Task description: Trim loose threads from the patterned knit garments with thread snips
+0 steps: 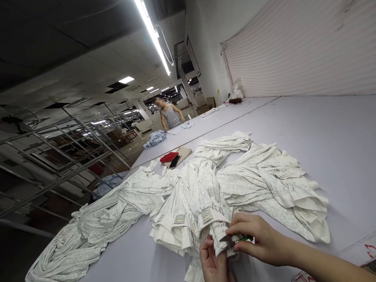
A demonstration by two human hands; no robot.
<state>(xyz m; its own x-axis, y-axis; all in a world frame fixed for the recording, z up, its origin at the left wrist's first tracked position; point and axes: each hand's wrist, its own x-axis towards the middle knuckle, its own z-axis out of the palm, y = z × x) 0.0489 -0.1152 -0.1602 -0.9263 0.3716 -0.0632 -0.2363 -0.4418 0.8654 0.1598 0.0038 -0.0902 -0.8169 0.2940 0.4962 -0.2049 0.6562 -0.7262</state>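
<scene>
A heap of white patterned garments (205, 188) lies across the pale table (323, 129). My left hand (213, 262) pinches the ribbed edge of one garment (221, 239) at the near edge of the heap. My right hand (261, 239) is closed on small green-handled snips (236, 238), their blades against that same edge just above my left fingers. Two small woven labels (192, 217) show on the garments close by.
A red cloth (169, 157), a dark phone (174, 161) and a tan board (183, 153) lie beyond the heap. Further down the table another person (170, 114) stands over blue fabric (155, 138). Metal racks (58, 156) stand left of the table.
</scene>
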